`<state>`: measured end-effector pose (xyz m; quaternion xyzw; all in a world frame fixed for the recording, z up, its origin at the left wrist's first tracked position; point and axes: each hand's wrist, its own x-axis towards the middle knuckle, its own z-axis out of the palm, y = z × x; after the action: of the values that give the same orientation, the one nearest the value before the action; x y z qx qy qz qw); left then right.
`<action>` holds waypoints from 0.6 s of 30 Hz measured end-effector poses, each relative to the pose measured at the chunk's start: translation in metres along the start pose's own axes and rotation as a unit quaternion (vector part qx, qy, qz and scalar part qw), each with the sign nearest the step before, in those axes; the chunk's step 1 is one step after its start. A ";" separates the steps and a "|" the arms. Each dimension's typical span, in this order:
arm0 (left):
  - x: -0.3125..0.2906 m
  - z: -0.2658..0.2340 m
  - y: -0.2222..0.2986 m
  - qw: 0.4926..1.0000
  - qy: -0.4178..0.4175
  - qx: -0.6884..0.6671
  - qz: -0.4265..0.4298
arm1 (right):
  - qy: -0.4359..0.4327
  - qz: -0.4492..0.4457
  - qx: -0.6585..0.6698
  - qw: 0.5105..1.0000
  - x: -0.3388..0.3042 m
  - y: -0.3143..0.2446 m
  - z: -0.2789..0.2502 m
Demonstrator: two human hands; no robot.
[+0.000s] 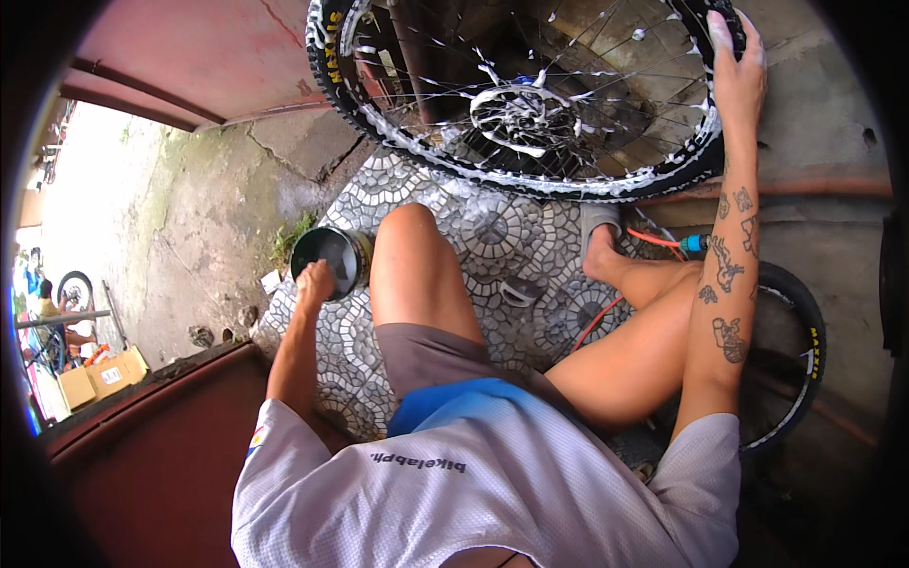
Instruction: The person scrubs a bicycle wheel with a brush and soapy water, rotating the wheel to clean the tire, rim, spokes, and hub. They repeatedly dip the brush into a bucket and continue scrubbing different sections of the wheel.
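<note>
A bicycle wheel (521, 187) with a knobby black tyre stands at the far side, white foam on its rim, spokes and the disc rotor (519, 115) at its hub. Around the tyre's upper right my right hand (737, 71) is closed, with some foam on the fingers. Over to the left, my left hand (316, 281) is closed at the near edge of a dark bucket (358, 256). Dark liquid shows inside that bucket. Whatever the left fingers hold, if anything, is hidden.
A second wheel (816, 369) leans at my right. An orange hose (598, 324) with a blue connector (694, 243) runs past my right leg over the patterned stone tiles (492, 227). Low red metal panels (161, 426) stand at left. A cardboard box (104, 379) and a person lie beyond.
</note>
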<state>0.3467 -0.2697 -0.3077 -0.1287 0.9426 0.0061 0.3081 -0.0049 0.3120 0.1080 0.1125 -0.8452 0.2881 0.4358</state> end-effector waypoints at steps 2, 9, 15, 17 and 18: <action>0.004 -0.002 0.014 0.994 -0.037 -0.081 -0.069 | 0.006 -0.019 -0.017 1.000 -0.005 0.007 0.004; -0.032 -0.108 0.041 0.949 -0.235 -0.208 0.040 | 0.004 -0.037 -0.019 0.999 -0.006 0.007 0.006; -0.096 -0.221 0.053 0.822 0.055 -0.531 0.197 | 0.023 -0.048 -0.045 0.998 -0.011 0.009 0.010; -0.083 -0.245 0.083 0.785 0.145 -0.581 0.159 | 0.026 -0.043 -0.054 0.997 -0.011 0.010 0.010; -0.072 -0.255 0.101 0.760 0.199 -0.601 0.147 | 0.028 -0.044 -0.048 0.998 -0.011 0.010 0.009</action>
<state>0.2305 -0.1780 -0.0660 -0.1456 0.7927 0.5912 -0.0322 -0.0091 0.3139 0.0915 0.1203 -0.8397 0.2311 0.4765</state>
